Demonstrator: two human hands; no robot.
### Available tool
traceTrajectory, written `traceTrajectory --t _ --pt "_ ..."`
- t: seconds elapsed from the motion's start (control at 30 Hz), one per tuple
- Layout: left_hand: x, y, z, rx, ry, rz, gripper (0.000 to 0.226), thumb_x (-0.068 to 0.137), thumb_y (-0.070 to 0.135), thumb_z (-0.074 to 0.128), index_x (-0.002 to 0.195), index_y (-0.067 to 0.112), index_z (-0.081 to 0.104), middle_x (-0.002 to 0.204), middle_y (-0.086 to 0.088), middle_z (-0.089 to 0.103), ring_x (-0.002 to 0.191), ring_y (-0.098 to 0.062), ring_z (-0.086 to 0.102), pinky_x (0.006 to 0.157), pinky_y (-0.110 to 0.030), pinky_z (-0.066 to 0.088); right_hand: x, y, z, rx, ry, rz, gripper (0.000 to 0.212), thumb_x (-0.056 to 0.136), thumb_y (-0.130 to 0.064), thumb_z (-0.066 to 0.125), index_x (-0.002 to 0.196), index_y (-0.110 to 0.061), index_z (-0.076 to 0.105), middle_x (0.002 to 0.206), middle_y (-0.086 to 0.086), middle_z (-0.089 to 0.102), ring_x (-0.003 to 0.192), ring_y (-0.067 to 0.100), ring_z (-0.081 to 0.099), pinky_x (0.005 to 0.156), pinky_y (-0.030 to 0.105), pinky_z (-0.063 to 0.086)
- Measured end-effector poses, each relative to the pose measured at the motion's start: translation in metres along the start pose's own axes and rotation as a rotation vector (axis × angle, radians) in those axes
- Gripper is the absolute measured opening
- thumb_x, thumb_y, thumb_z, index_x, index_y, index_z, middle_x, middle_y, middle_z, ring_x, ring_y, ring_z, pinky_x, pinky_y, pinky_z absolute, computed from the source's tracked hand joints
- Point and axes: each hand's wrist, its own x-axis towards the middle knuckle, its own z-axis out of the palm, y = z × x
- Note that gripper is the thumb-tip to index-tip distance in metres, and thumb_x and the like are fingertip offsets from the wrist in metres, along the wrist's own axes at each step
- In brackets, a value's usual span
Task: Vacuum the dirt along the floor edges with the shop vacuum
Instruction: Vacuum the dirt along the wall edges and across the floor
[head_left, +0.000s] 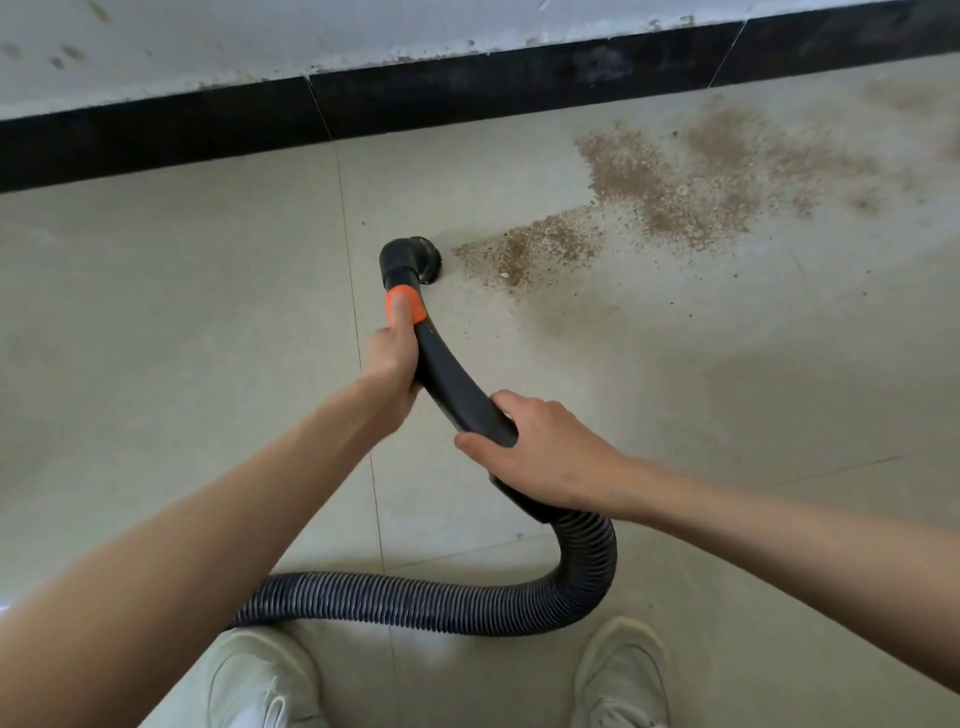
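**Vacuum nozzle set at the edge of a dirt patch near the wall**

A round black brush nozzle rests on the pale tiled floor, just left of a spread of brown dirt that fans out to the right toward the black baseboard; the nearest tongue of grit lies just beside the nozzle's rim. Behind the nozzle, an orange collar joins it to a curved black wand that runs back toward the person; the left hand grips the wand's upper part, fingers wrapped round it and thumb laid forward onto the orange collar; the right hand holds the wand's lower end from above, fingers curled over it, close to where the ribbed grey hose begins. The hose loops down to the right, then sweeps left across the floor in front of the person's feet; two pale shoes show at the bottom edge, one on each side of a tile joint. Above the baseboard rises a scuffed white wall, its lower edge chipped and stained.
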Motion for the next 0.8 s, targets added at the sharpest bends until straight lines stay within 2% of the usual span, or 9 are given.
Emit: traceTrajectory --t 0.1,0.17,0.27,0.5,0.8 --pt "-0.013 -0.033 -0.008 0.121 0.008 0.02 0.06 0.095 0.057 0.031 0.115 0.004 0.051 0.089 -0.007 0.053 0.085 -0.022 0.055 0.082 -0.037 0.048 -0.023 0.011 0.015 -0.025 -0.046 0.01 0.034 0.09 -0.053 0.051 0.096 -0.019 0.048 0.081 0.0 0.062 0.076 0.022 0.061 0.07 0.038 0.051" --pt "-0.022 -0.049 -0.013 0.14 -0.01 0.028 0.055 0.096 0.053 0.029 0.112 0.006 0.053 0.092 -0.009 0.054 0.088 -0.023 0.055 0.087 -0.04 0.048 -0.037 0.017 0.023 -0.077 -0.058 0.005 0.034 0.091 -0.054 0.05 0.097 -0.021 0.045 0.076 -0.004 0.056 0.075 0.023 0.058 0.066 0.035 0.045" --pt "-0.035 -0.064 -0.013 0.126 -0.001 0.024 0.05 0.097 0.05 0.027 0.11 0.009 0.052 0.094 -0.01 0.055 0.092 -0.025 0.056 0.089 -0.041 0.048 -0.053 0.023 0.031 -0.116 -0.072 -0.001 0.032 0.091 -0.055 0.047 0.097 -0.025 0.041 0.07 -0.01 0.048 0.071 0.021 0.054 0.062 0.032 0.038" --pt "-0.043 -0.068 0.001 0.106 -0.008 0.021 0.055 0.097 0.051 0.026 0.117 0.006 0.051 0.098 -0.012 0.057 0.092 -0.025 0.057 0.092 -0.044 0.047 -0.062 0.029 0.024 -0.117 -0.048 0.026 0.03 0.091 -0.055 0.048 0.096 -0.026 0.04 0.068 -0.009 0.048 0.067 0.018 0.051 0.057 0.023 0.036" --pt "-0.056 -0.071 0.006 0.03 -0.004 -0.006 0.043 0.098 0.051 0.027 0.086 0.016 0.051 0.095 -0.012 0.055 0.089 -0.023 0.055 0.093 -0.043 0.047 -0.073 0.028 0.021 -0.12 -0.065 0.033 0.033 0.09 -0.056 0.048 0.099 -0.024 0.045 0.072 -0.008 0.051 0.069 0.018 0.053 0.059 0.026 0.038"
